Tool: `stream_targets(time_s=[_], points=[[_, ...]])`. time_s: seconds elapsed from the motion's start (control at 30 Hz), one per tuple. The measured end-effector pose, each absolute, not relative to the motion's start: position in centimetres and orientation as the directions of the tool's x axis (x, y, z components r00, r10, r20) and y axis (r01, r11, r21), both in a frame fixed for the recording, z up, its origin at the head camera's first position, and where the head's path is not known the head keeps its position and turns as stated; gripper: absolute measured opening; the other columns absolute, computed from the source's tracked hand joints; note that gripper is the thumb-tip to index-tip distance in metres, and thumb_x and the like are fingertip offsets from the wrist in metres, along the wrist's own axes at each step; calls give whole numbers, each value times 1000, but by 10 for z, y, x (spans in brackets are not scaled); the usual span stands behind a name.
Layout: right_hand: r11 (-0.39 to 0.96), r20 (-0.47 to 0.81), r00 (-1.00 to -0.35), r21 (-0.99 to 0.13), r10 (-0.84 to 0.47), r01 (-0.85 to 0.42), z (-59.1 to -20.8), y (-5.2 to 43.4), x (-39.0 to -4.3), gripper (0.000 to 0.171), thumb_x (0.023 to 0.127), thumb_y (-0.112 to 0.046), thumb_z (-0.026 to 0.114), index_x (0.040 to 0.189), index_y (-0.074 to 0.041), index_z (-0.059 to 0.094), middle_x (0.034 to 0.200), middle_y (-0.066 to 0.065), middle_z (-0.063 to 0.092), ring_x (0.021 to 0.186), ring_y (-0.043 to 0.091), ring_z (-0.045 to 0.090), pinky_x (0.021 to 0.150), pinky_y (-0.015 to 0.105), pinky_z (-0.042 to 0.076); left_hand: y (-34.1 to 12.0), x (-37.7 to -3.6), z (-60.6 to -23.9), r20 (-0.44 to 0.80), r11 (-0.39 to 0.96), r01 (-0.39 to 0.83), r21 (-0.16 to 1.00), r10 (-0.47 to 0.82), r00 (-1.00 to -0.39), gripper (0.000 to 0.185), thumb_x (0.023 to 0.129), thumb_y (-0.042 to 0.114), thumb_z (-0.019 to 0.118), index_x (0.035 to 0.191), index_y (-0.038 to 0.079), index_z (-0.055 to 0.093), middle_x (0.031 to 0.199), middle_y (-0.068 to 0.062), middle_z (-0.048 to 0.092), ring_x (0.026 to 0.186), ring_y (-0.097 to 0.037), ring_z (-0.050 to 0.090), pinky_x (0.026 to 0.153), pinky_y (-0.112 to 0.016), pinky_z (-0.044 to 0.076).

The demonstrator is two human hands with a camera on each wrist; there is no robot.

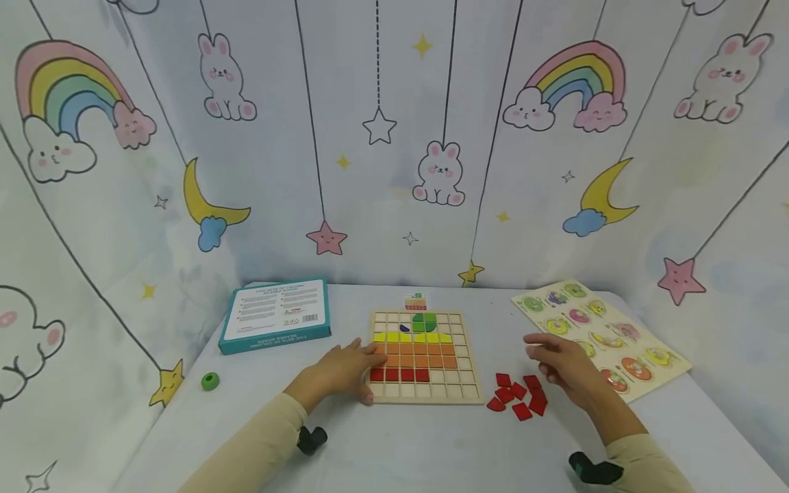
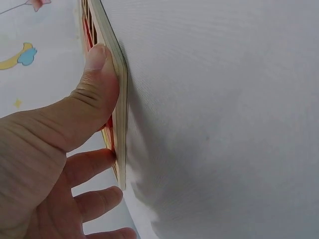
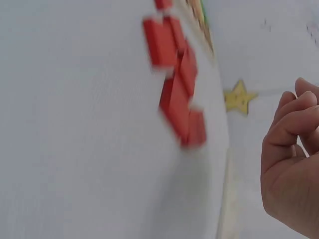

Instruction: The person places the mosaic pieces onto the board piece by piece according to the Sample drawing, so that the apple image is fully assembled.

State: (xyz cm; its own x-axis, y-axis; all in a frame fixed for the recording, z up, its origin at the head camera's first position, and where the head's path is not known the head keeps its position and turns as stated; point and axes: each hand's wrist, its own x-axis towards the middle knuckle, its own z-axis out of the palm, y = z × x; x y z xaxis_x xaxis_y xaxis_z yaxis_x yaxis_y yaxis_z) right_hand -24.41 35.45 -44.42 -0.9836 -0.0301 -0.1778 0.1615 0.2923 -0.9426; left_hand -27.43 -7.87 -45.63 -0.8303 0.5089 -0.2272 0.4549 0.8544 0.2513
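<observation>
A wooden grid board (image 1: 455, 392) carries rows of coloured tiles: a green shape (image 1: 424, 322) and a small dark blue piece on top, then yellow, orange (image 1: 416, 355) and a partial red row (image 1: 401, 374). My left hand (image 1: 346, 370) rests at the board's left side, its thumb against the near left corner and fingertips along the edge, as the left wrist view shows too. Loose red tiles (image 1: 521, 411) lie right of the board, one with a rounded side. Above and beyond them, my right hand (image 1: 564, 366) hovers with loosely bent fingers; no tile shows in it.
A small picture card (image 1: 416, 302) lies behind the board. Back left is a teal and white box (image 1: 275, 316), with a green ring (image 1: 210, 381) nearer. A fruit picture board (image 1: 607, 335) lies at the right, close behind my right hand. A printed curtain (image 1: 382, 171) encloses the table.
</observation>
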Motion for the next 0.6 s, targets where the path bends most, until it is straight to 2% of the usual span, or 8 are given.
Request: stream_targets(time_s=[0.1, 0.27, 0.47, 0.6], points=[[266, -240, -971, -935, 5, 233, -453, 380, -239, 55, 101, -33, 66, 144, -3, 52, 87, 2, 57, 72, 11, 52, 60, 22, 47, -77, -274, -456, -234, 860, 444, 250, 499, -835, 83, 74, 41, 90, 148, 27, 55, 161, -5, 42, 152, -38, 29, 117, -65, 29], [432, -283, -959, -862, 24, 265, -467, 382, -235, 49, 100, -27, 67, 139, -1, 58, 80, 4, 57, 67, 17, 50, 56, 25, 43, -79, -275, -459, -234, 862, 439, 253, 495, -837, 83, 74, 43, 89, 149, 28, 55, 162, -4, 41, 152, -38, 28, 117, -65, 30], [645, -261, -965, -732, 36, 222, -471, 370, -233, 34, 93, -18, 73, 123, -3, 68, 84, 5, 62, 67, 21, 52, 56, 29, 44, -80, -274, -459, -235, 854, 436, 285, 503, -832, 83, 75, 41, 90, 148, 27, 55, 162, -5, 41, 152, -39, 27, 116, -66, 29], [700, -231, -971, -683, 65, 209, -471, 369, -235, 24, 90, -15, 75, 108, -3, 65, 87, 6, 62, 74, 22, 55, 62, 32, 48, -80, -274, -459, -228, 855, 440, 273, 502, -834, 83, 75, 42, 89, 149, 27, 55, 162, -4, 41, 152, -40, 28, 116, -67, 30]])
